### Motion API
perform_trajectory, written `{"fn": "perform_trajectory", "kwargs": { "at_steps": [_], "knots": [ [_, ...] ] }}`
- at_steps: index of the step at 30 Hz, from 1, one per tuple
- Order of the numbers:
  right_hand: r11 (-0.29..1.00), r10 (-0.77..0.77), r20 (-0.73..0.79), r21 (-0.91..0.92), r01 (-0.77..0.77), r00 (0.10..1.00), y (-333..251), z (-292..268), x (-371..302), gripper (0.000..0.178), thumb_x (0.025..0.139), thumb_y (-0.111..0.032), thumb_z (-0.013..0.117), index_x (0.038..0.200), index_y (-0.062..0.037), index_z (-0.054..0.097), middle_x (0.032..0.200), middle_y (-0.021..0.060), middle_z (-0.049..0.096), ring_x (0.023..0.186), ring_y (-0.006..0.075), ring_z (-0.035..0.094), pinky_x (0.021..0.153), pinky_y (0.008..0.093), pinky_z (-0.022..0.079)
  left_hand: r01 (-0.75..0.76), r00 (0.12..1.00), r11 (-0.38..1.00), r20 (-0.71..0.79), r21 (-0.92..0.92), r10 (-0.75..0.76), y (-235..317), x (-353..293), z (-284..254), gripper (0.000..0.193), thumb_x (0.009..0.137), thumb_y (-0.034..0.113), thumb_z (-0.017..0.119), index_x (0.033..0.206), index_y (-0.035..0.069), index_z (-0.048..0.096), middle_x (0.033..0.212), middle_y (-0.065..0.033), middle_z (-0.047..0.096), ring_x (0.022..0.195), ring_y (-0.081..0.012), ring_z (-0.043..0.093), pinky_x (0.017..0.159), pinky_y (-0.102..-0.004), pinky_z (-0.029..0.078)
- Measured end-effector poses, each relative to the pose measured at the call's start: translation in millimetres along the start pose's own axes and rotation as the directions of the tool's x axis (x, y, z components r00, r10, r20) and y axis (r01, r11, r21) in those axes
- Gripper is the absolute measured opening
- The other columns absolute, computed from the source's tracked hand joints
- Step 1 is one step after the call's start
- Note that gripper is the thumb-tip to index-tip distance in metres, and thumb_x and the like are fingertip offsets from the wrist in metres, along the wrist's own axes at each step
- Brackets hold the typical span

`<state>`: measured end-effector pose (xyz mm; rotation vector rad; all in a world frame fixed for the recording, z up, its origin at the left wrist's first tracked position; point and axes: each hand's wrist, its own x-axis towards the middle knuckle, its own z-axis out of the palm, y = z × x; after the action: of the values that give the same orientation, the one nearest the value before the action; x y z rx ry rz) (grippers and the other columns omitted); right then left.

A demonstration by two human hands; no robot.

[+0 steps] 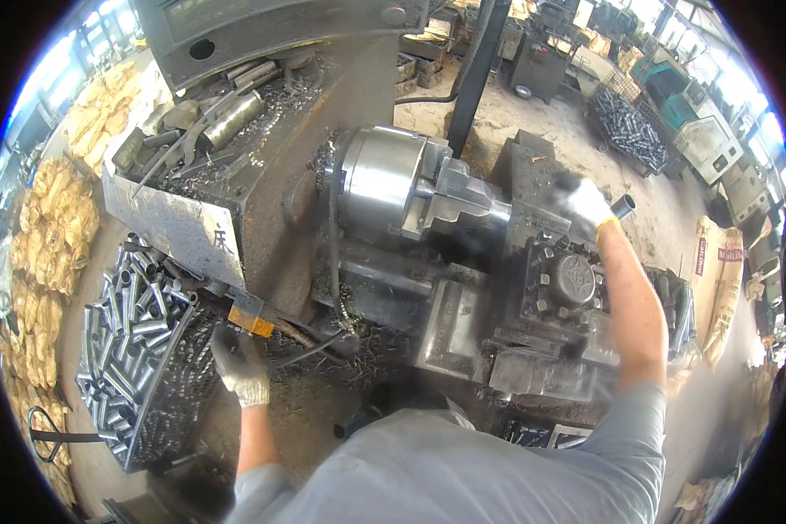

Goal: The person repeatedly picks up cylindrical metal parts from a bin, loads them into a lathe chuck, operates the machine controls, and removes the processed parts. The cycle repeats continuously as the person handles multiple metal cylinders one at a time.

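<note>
My right hand (588, 204), in a white glove with dark, blurred fingers, is closed around a short metal tube (623, 207) over the far right of a lathe. To its left sits the shiny round chuck (380, 179) with stepped jaws (463, 196). The bolted tool post (572, 279) stands on the near side of that hand. My left hand (238, 360), gloved with blackened fingers, is low on the left beside an orange piece (251, 322) at the base of the headstock. Its fingers are too dark to show whether they grip anything.
A mesh basket (162, 384) heaped with metal tubes (131, 323) stands at the left. Tools and bars lie on the headstock tray (170, 223). Metal shavings (323, 375) litter the space below the chuck. Another basket of parts (629, 131) and paper sacks (716, 279) are at the right.
</note>
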<state>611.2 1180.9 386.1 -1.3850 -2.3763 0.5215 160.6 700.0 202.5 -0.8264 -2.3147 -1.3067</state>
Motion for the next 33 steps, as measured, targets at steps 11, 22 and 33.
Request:
{"fn": "perform_trajectory", "kwargs": {
  "at_steps": [11,22,33],
  "knots": [
    [0.814,-0.454,-0.083,0.366,0.451,0.887,-127.7,-34.8,-179.4,0.043,0.081,-0.004,0.080,0.123,0.0036,0.075,0.110,0.0181,0.080,0.098,0.0266,0.080,0.086,0.0397,0.064,-0.607,0.785,0.791,0.208,0.072,0.584,321.0,242.3,150.6,0.068,0.100,0.015,0.065,0.161,0.001,0.038,0.106,-0.0299,0.073,0.093,-0.0462,0.074,0.086,-0.0535,0.060],
    [0.609,-0.533,0.111,0.738,0.290,0.839,-93.1,51.0,-217.9,0.039,0.086,0.000,0.080,0.125,0.0016,0.075,0.111,0.0161,0.079,0.087,0.0276,0.078,0.076,0.0366,0.063,-0.572,0.807,0.811,0.091,-0.125,0.583,318.0,173.4,143.3,0.049,0.096,0.020,0.072,0.142,0.006,0.059,0.118,-0.0202,0.076,0.103,-0.0397,0.076,0.087,-0.0471,0.062],
    [0.846,-0.463,0.582,0.515,0.137,0.668,-149.7,186.9,-257.7,0.030,0.092,0.002,0.075,0.122,0.0010,0.076,0.110,0.0133,0.080,0.096,0.0168,0.078,0.086,0.0288,0.062,0.623,0.238,0.452,0.396,0.638,-0.887,-54.1,-384.3,-127.1,0.035,0.100,0.036,0.064,0.120,0.008,0.073,0.116,-0.0213,0.077,0.113,-0.0420,0.073,0.096,-0.0499,0.057]
  ]
}}
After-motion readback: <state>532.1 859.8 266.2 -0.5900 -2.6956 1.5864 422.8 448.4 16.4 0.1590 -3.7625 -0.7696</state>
